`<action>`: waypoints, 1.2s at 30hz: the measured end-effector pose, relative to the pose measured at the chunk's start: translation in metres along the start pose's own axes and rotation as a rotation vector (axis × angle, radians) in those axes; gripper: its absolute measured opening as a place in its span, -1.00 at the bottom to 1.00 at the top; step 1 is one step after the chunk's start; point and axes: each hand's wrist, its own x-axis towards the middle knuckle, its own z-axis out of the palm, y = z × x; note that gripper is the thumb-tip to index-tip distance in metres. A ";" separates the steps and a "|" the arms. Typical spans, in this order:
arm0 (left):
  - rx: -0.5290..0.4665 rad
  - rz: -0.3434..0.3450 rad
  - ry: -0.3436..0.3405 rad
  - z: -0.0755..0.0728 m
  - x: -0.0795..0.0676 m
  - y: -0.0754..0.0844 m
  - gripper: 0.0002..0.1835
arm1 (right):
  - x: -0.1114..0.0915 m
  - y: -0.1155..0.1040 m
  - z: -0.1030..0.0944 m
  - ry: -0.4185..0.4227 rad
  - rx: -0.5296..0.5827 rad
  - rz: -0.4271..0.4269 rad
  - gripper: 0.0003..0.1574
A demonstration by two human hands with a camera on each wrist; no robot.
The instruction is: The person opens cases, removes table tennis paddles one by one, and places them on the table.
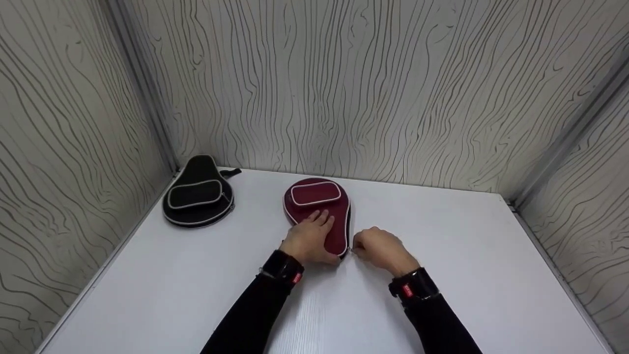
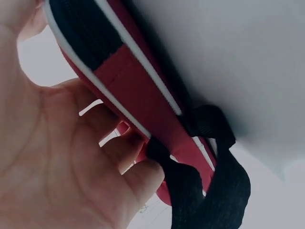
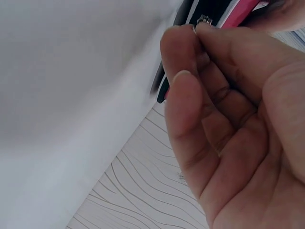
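Note:
A red table tennis bat case [image 1: 339, 223] with white piping and a raised pocket [image 1: 316, 193] lies on the table, its narrow end toward me. My left hand [image 1: 305, 241] rests on the case, fingers spread over its top and thumb by the narrow end. A black strap loop [image 2: 236, 176] hangs from the case's side in the left wrist view. My right hand [image 1: 384, 250] pinches the zipper pull between thumb and index finger at the narrow end's right edge. The metal zipper slider [image 3: 205, 20] shows just beyond those fingertips.
A black bat case [image 1: 200, 172] with white piping lies at the back left of the white table [image 1: 467, 236], its strap [image 1: 230, 172] pointing right. Wood-grain patterned panels [image 1: 319, 88] enclose the table at the back and both sides.

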 end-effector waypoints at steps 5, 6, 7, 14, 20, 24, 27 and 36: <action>-0.011 -0.008 0.002 -0.001 -0.001 0.000 0.26 | -0.005 -0.015 -0.014 -0.013 -0.013 0.056 -0.80; -0.011 -0.010 0.002 -0.002 -0.001 0.000 0.26 | -0.005 -0.016 -0.015 -0.008 -0.022 0.066 -0.80; -0.011 -0.013 0.002 -0.002 -0.002 0.000 0.26 | -0.006 -0.016 -0.015 -0.003 -0.031 0.075 -0.80; 0.024 -0.032 -0.009 -0.006 -0.005 0.004 0.24 | -0.006 -0.009 -0.014 0.036 -0.060 0.094 -0.80; 0.060 -0.012 -0.027 -0.007 -0.006 0.007 0.19 | -0.006 0.000 -0.016 0.051 -0.065 0.126 -0.77; 0.118 0.062 -0.039 -0.005 -0.004 0.007 0.06 | -0.006 0.007 -0.015 0.060 -0.068 0.162 -0.80; 0.146 0.119 -0.052 -0.006 -0.003 0.007 -0.05 | -0.006 0.012 -0.016 0.074 -0.073 0.179 -0.85; 0.176 0.208 -0.056 -0.012 -0.007 0.013 -0.20 | -0.007 0.022 -0.018 0.113 -0.090 0.213 -0.93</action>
